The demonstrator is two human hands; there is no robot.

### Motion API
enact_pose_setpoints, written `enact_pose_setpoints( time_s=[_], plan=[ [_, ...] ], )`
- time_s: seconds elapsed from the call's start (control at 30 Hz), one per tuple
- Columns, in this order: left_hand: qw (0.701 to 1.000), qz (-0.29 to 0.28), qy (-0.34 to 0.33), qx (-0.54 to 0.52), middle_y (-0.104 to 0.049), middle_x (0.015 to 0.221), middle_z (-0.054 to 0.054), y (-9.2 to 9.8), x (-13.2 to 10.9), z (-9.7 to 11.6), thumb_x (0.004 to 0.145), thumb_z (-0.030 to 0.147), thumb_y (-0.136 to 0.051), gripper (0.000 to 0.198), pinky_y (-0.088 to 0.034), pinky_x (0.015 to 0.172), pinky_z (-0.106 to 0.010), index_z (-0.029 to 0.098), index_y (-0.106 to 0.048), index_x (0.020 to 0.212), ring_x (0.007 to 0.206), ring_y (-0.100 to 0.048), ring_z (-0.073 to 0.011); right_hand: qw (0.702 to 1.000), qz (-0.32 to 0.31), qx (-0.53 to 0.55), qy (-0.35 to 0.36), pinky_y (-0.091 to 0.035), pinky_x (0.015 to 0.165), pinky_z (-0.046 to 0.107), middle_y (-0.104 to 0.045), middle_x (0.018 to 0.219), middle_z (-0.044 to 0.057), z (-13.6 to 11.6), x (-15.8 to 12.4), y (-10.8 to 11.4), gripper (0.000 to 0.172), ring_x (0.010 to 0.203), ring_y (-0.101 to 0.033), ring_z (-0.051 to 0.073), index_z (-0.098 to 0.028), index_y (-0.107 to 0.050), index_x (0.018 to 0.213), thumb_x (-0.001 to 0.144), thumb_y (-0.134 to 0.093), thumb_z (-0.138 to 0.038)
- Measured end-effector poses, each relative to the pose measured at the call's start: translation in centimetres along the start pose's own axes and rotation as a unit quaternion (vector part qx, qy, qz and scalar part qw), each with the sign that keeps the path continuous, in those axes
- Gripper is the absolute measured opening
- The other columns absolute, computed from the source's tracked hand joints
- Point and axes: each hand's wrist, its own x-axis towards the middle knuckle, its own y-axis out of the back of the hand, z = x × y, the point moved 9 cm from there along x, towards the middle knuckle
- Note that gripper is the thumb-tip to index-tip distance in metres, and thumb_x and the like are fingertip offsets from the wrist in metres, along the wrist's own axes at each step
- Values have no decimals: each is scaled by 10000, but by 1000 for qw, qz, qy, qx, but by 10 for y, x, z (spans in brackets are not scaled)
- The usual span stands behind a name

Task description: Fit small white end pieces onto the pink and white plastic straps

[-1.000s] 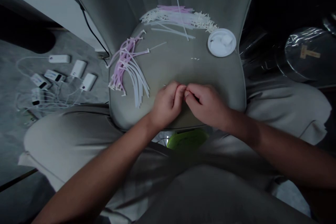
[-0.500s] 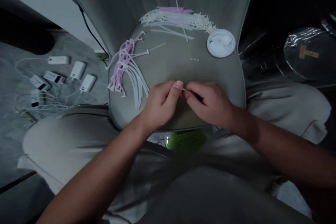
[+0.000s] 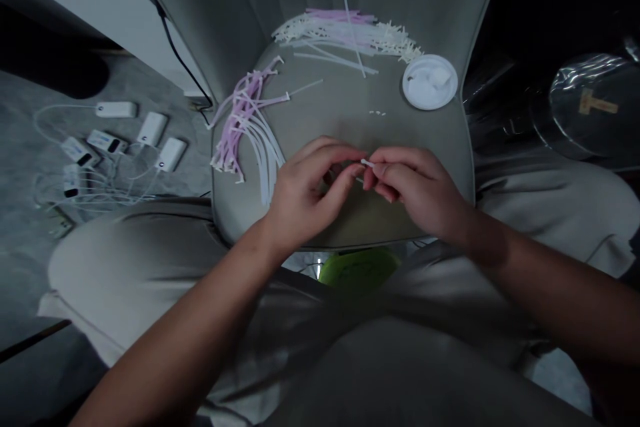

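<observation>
Pinch on a small pale piece [image 3: 368,163] above a chair seat [image 3: 330,117]

Farthest left, white boxes [image 3: 171,154] with looped cables [image 3: 103,192] lie on the floor [image 3: 30,147], away from the seat, probably so they stay out of the way. Along the seat's left edge rests a loosely crossed bundle [image 3: 245,107] of purple and white strips; being at the side, it presumably leaves the middle free for handling.

Next comes the left hand [image 3: 310,187], thumb and forefinger curved toward each other, their tips right at the small piece's left end. Whether they grip it or only steady it, I cannot tell. Behind, against the backrest, a long pile [image 3: 340,30] of strips lies crosswise, likely laid parallel so that single ones can be drawn off easily; one strip [image 3: 353,27] slants across it.

The small piece sits between both sets of fingertips, over the front half of the seat, probably held there for a good view from above. Just beyond it, tiny white bits [image 3: 377,113] lie in a short row, perhaps set apart for easy picking.

The right hand [image 3: 420,177] pinches the piece between thumb and forefinger, other fingers curled beneath. Behind it, near the right edge, stands a round white dish [image 3: 407,83], whose rim presumably stops small contents from scattering.
</observation>
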Motion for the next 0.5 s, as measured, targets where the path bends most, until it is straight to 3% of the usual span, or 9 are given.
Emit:
enact_pose_setpoints(
  time_s=[0.17,0.3,0.5],
  plan=[
    [1000,10,0,10,-719,1010,-67,1,-1,2,914,231,-578,179,-511,741,-248,171,-693,1038,903,-658,-139,999,-13,27,-11,-262,484,240,-383,518,-48,3,1,-2,233,507,-364,71,-169,-520,623,842,-439,-174],
    [999,12,22,-23,-721,885,-41,0,-2,-2,902,221,-598,145,-513,735,-245,174,-711,980,820,-656,-123,999,-29,39,-12,-275,491,241,-395,520,-44,4,0,-5,257,506,-371,75,-173,-506,619,860,-419,-187],
    [997,20,61,-44,-709,847,-33,1,-2,-6,892,257,-616,133,-501,679,-231,175,-707,942,769,-634,-114,982,44,-165,80,-262,551,263,-431,571,-41,-10,-5,4,259,567,-387,83,-167,-548,677,908,-474,-259]
  ],
)
